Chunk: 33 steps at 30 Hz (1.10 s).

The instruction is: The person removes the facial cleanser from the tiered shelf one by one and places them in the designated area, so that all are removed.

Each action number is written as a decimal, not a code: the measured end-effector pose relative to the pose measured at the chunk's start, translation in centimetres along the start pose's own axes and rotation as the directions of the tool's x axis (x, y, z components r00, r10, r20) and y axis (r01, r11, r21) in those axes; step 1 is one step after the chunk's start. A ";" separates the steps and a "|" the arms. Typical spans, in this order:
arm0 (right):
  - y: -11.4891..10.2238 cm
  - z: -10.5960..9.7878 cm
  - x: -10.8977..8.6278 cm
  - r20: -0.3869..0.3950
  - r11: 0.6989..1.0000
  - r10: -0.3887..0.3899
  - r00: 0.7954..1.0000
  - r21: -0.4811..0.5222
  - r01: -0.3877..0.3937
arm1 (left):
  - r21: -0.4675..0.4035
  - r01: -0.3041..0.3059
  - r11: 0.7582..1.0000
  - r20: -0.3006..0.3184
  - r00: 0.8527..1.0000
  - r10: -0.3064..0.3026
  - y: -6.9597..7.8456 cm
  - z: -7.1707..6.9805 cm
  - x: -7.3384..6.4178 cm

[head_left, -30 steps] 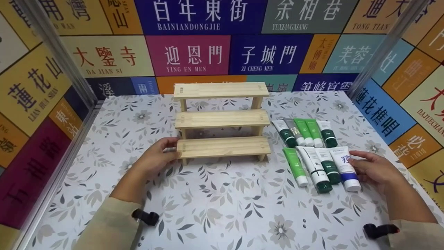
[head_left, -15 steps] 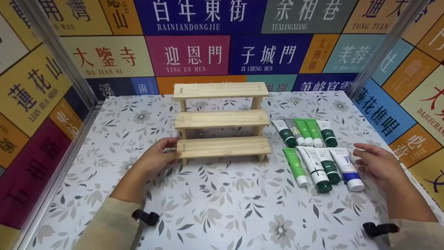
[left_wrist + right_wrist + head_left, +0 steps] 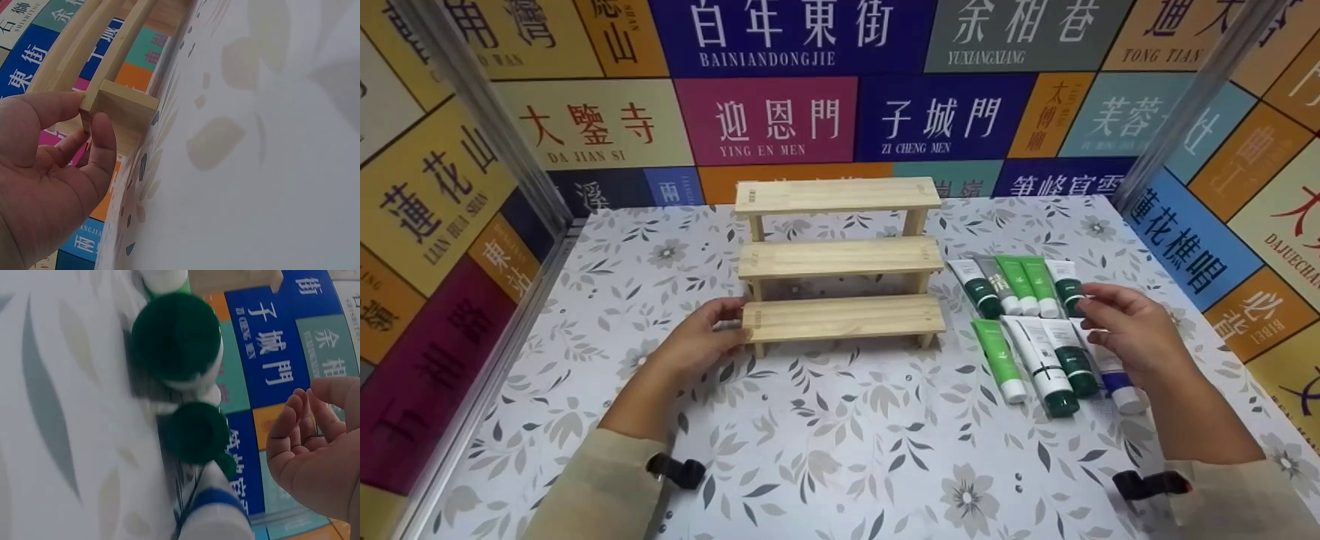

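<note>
A three-tier wooden display stand (image 3: 840, 318) stands on the flower-patterned table. My left hand (image 3: 699, 341) pinches the left end of its lowest shelf; the left wrist view shows thumb and fingers on the board's edge. On the right lie cosmetic tubes in two rows. My right hand (image 3: 1140, 330) hovers over the right end of these rows with loosely bent fingers and nothing between them. It partly covers a white tube with a blue band (image 3: 1119, 381). Just beyond the fingertips lies a white and dark green tube (image 3: 1063, 279) of the back row.
Left of the blue-banded tube lie a white and dark green tube (image 3: 1069, 356), a white tube with a green cap (image 3: 1039, 364) and a green tube (image 3: 999, 360). Several more, including a grey tube (image 3: 997, 283), form the back row. Printed panels (image 3: 780, 120) wall the table.
My right hand lets go of the blue-banded tube, draws off to the right, then moves left and forward over the tubes. That tube has shifted slightly right. The left hand stays put.
</note>
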State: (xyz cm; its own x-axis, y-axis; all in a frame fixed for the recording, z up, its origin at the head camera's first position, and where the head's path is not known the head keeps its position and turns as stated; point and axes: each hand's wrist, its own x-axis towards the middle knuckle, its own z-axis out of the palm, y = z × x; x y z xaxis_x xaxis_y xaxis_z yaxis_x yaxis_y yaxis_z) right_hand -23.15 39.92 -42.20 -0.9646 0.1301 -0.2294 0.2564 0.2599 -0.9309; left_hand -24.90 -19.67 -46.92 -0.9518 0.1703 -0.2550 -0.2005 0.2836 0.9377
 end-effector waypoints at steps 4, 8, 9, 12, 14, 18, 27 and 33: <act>-0.9 2.0 0.1 0.038 0.994 -0.069 0.997 0.093 0.065 | 0.016 0.024 1.000 -0.011 1.000 -0.024 0.1 0.0 -0.1; -1.9 4.1 0.2 0.050 0.986 -0.115 0.992 0.125 0.108 | 0.026 0.037 0.999 -0.014 0.999 -0.037 0.1 0.0 -0.2; -2.2 4.7 0.2 0.048 0.986 -0.121 0.992 0.119 0.114 | 0.033 0.041 0.999 -0.016 0.999 -0.040 0.1 0.0 -0.2; -3.0 6.2 0.3 0.051 0.985 -0.141 0.989 0.113 0.135 | 0.044 0.049 0.998 -0.019 0.999 -0.048 0.2 0.0 -0.2; -3.4 7.3 0.5 0.059 0.979 -0.164 0.985 0.134 0.155 | 0.044 0.051 0.998 -0.018 0.999 -0.050 0.2 0.0 -0.2; -4.2 9.5 0.8 0.066 0.967 -0.204 0.977 0.171 0.190 | 0.039 0.048 0.998 -0.017 0.999 -0.047 0.2 0.0 -0.1; -5.9 14.2 1.2 0.070 0.954 -0.246 0.967 0.197 0.228 | 0.003 0.047 0.999 -0.026 0.999 -0.047 0.1 0.3 -0.2; -6.7 15.8 1.3 0.081 0.939 -0.263 0.961 0.252 0.235 | 0.004 0.056 0.998 -0.030 0.998 -0.056 0.0 0.4 -0.1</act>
State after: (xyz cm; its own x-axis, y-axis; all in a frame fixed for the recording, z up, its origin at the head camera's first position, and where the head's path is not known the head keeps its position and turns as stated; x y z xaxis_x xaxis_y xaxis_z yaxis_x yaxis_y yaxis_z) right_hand -27.11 23.25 -40.73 -0.9998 -0.0209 0.0012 -0.0019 0.0339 -0.9994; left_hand -24.72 -19.35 -47.00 -0.9458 0.1255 -0.2994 -0.2522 0.2968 0.9210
